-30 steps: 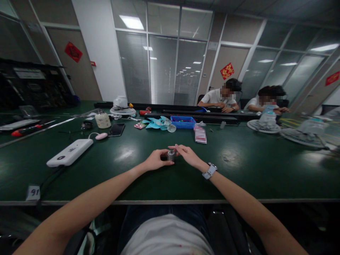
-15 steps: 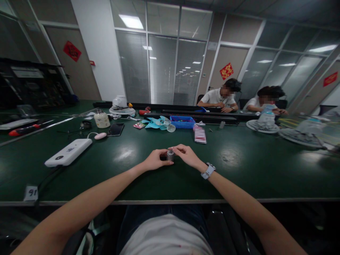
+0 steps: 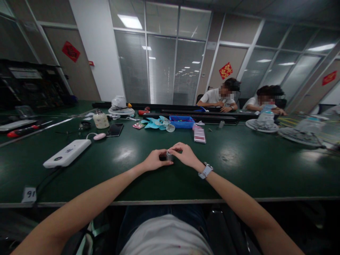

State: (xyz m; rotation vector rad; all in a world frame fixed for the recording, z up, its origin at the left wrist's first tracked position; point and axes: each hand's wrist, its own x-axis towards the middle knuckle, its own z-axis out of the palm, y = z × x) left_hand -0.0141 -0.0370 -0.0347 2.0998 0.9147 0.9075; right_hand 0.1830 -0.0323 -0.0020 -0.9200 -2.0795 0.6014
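A small grey metal cylinder (image 3: 169, 156) stands upright on the green table (image 3: 111, 187), in front of my body. My left hand (image 3: 156, 160) is wrapped round its left side, thumb in front and fingers behind. From the right, my right hand (image 3: 183, 153) reaches over with its fingertips pinched together at the cylinder's top. Those fingertips cover most of the top, and whether they hold a small part there is too small to tell. A watch (image 3: 205, 170) is on my right wrist.
Beyond my hands lie a blue tray (image 3: 182, 122), light blue fan blades (image 3: 156, 123) and a pink packet (image 3: 199, 134). A white power strip (image 3: 67, 153), a phone (image 3: 115, 130) and a bottle (image 3: 101, 119) are at left. Two people sit across the table.
My right fingers have shifted slightly and now cover more of the cylinder's top. The left hand keeps its hold. The whole view has moved very slightly.
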